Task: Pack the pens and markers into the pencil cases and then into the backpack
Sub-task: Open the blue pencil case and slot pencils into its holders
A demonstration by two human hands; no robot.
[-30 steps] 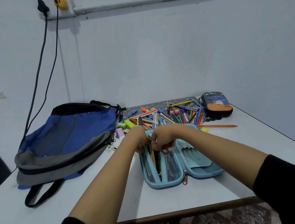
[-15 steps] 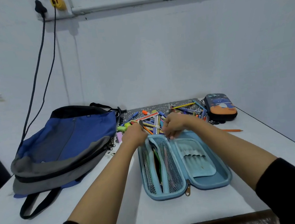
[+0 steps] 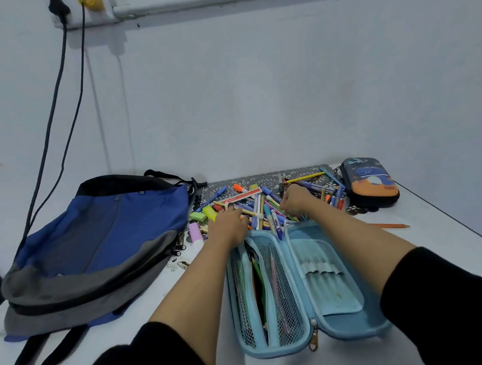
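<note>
White table (image 3: pixel 438 238), wall behind. Open blue case (image 3: pixel 367 328) at near edge; pens (image 3: pixel 254 207) piled just beyond it. Left hand (image 3: pixel 228 224) on pile, right hand (image 3: pixel 294 201) curled in it, grips unclear. Backpack (image 3: pixel 118 226) left of case.

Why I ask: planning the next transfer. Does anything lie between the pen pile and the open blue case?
Nothing visible: the pen pile reaches the open blue case, with left hand and right hand on the pile.
</note>
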